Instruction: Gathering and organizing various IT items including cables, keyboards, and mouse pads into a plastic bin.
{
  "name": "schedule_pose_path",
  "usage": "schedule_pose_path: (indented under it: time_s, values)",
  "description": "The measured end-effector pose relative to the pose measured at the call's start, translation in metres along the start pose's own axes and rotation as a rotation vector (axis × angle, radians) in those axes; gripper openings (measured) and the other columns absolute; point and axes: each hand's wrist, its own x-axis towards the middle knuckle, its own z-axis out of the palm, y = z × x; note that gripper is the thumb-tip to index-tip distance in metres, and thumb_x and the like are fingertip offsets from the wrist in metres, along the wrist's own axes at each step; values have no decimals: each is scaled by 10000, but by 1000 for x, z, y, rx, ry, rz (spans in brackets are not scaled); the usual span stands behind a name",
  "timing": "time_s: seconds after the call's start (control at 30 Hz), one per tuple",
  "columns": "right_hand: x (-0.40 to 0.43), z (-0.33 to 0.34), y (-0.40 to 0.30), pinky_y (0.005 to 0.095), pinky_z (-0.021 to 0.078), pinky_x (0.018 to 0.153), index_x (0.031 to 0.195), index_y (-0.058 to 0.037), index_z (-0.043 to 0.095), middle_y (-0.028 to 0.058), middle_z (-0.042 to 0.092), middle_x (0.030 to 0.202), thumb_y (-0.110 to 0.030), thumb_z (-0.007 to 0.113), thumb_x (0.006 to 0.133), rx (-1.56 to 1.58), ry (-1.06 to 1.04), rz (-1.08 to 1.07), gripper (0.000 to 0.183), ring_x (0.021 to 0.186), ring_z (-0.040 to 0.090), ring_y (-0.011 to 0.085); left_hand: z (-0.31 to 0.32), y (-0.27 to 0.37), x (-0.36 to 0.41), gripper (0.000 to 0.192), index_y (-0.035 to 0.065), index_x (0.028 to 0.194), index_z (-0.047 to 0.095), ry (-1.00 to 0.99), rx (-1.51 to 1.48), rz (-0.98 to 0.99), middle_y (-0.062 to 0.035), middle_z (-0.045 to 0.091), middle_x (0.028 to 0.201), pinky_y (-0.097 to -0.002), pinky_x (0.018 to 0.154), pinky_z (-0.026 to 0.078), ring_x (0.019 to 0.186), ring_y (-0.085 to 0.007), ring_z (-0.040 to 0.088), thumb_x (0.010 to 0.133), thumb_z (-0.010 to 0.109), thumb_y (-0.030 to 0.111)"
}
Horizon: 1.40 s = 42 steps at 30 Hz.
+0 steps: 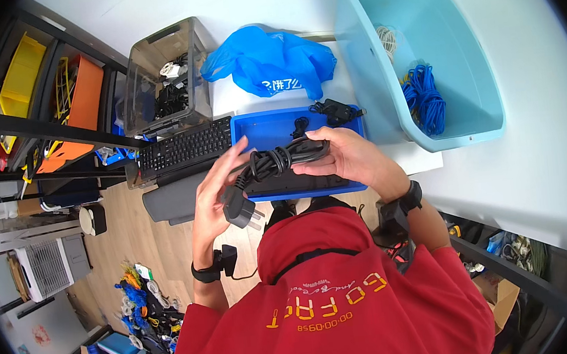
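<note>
A coiled black power cord is in front of me, its loops bound around the middle by its own cable. My right hand grips the right end of the bundle between thumb and fingers. At the other end a three-pin plug hangs down in front of my left palm. My left hand is beside the plug with fingers extended and apart, not closed around the cord. Beneath both hands lies a blue tray. Inside it are a small black cable and, at the back right corner, a black power adapter.
A black keyboard lies left of the tray. Behind it stands a clear grey bin holding cables. A blue plastic bag rests behind the tray. To the right is a light-blue tub with blue cable bundles. Shelving stands left.
</note>
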Motion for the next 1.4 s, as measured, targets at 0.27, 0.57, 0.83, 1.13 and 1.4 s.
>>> schedule_pose_path:
  time_s: [0.27,0.57,0.83,1.13,1.4]
  values:
    - [-1,0,2,404,644,736,1198,104,567,326,706,1021,-615,343,1037,-332,-2,141,770,873,748,390,3,-17,7,635,48,1419,494,-28,-423,-227,-200,552,1405,-469,1104,456,1365,-366,504,895,770,276]
    - [10,0,14,388,638,641,1248,91,558,346,700,860,-745,152,992,-455,-73,280,963,776,749,392,3,-27,0,705,-29,1478,370,112,-793,-232,-187,544,1386,-540,1102,452,1325,-425,526,993,615,420]
    - [6,19,34,422,628,829,1557,-76,301,353,486,1410,-748,78,971,-653,-234,53,920,944,732,417,-51,-23,-2,559,28,1312,542,384,-1010,-556,-138,683,1141,-523,908,596,1105,-322,680,1016,548,503]
    - [-6,-4,47,419,606,901,1506,-13,385,277,524,1416,-570,233,1073,-698,12,-96,722,1089,693,382,-206,-56,36,540,37,1163,634,703,-130,-606,-89,678,969,-326,665,609,891,-186,693,952,625,534]
    - [-47,-29,81,412,575,957,1458,4,435,249,580,1355,-483,365,1087,-585,249,-227,616,1124,680,341,-286,-154,145,651,-46,1099,679,652,45,-699,-134,691,900,-383,594,613,776,-240,691,905,652,574]
